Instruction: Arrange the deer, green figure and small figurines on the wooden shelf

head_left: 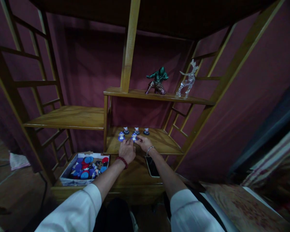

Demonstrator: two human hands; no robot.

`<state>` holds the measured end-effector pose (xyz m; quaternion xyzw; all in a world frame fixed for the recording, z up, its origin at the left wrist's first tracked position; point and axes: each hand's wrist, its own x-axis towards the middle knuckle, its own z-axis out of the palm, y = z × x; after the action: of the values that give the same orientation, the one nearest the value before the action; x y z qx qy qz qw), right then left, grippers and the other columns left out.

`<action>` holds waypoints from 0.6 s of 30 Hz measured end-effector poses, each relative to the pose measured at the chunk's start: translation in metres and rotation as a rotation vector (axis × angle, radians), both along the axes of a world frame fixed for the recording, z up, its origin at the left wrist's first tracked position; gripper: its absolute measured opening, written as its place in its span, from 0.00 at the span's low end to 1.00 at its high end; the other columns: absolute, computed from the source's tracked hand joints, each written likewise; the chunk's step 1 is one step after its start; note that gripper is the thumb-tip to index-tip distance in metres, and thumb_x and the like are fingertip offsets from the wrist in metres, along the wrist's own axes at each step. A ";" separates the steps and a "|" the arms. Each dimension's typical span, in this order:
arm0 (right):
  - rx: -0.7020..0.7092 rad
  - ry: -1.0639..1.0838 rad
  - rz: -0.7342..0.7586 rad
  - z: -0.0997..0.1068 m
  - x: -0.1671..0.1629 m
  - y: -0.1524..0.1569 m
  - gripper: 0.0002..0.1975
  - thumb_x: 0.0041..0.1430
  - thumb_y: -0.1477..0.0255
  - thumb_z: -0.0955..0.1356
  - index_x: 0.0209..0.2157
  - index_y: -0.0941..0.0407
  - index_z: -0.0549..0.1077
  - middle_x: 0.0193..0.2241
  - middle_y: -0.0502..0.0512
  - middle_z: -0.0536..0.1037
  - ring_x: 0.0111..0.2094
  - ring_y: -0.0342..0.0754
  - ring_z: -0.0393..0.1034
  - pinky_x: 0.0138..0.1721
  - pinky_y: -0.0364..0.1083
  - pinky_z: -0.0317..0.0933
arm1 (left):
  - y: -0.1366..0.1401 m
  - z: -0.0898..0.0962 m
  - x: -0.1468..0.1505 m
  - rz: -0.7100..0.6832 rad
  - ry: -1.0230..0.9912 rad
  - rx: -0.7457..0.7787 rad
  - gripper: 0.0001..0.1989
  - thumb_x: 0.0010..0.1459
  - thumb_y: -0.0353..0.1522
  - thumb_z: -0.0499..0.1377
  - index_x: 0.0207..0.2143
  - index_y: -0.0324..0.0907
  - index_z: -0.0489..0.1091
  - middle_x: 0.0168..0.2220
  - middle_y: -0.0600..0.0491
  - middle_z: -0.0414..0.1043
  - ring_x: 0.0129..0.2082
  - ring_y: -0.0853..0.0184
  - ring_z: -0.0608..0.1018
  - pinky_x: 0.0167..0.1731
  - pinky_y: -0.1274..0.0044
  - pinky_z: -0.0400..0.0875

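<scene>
Five fingers' reach into the lower shelf compartment, a small purple-and-white figurine (pixel 134 137) stands on a purple base. My right hand (pixel 144 144) pinches it from the right with thumb and fingers. My left hand (pixel 127 150) is closed, its fingertips against the left side of the same base; its thumb is partly hidden. Just left of these fingers stands a matching purple figurine (pixel 121 136). Behind them are three small white figurines on black bases: a left one (pixel 126 130), a middle one (pixel 136 130) and a right one (pixel 146 131).
A box (pixel 72 181) of blue, red and purple pieces sits at the lower left. A dark-screened phone (pixel 152 166) lies below the compartment. On the upper shelf stand a green crouching statue (pixel 158 80) and a clear deer ornament (pixel 188 80). Wooden posts (pixel 129 48) frame the shelves.
</scene>
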<state>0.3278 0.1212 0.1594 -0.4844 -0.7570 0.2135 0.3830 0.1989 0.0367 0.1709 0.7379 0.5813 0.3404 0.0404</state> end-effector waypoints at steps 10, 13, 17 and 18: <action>0.023 -0.099 -0.028 -0.002 -0.001 0.018 0.14 0.43 0.71 0.68 0.35 0.53 0.74 0.21 0.47 0.72 0.24 0.43 0.65 0.28 0.42 0.58 | 0.008 -0.002 0.003 0.028 0.002 -0.017 0.18 0.52 0.32 0.47 0.45 0.34 0.64 0.46 0.40 0.65 0.47 0.56 0.61 0.47 0.67 0.53; 0.043 -0.134 -0.024 -0.002 -0.001 0.021 0.14 0.43 0.70 0.68 0.35 0.51 0.74 0.23 0.48 0.73 0.26 0.45 0.66 0.29 0.43 0.59 | 0.009 -0.002 0.003 0.031 0.004 -0.014 0.18 0.53 0.32 0.47 0.45 0.35 0.65 0.46 0.41 0.65 0.48 0.56 0.61 0.48 0.67 0.52; 0.077 -0.232 -0.037 -0.002 -0.001 0.021 0.14 0.46 0.70 0.67 0.38 0.52 0.72 0.27 0.51 0.74 0.31 0.47 0.67 0.33 0.44 0.59 | 0.009 -0.004 0.003 0.040 0.013 -0.003 0.18 0.53 0.32 0.47 0.45 0.34 0.64 0.47 0.40 0.64 0.48 0.55 0.60 0.48 0.66 0.52; 0.082 -0.254 -0.042 -0.002 -0.001 0.021 0.14 0.46 0.69 0.67 0.39 0.52 0.72 0.28 0.51 0.74 0.31 0.47 0.67 0.33 0.44 0.59 | 0.009 -0.004 0.003 0.044 0.017 -0.002 0.18 0.53 0.32 0.47 0.45 0.34 0.64 0.48 0.40 0.63 0.48 0.55 0.60 0.48 0.66 0.52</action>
<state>0.3269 0.1419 0.1575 -0.5073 -0.7971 0.1114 0.3079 0.2023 0.0458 0.1669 0.7277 0.5982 0.3344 0.0287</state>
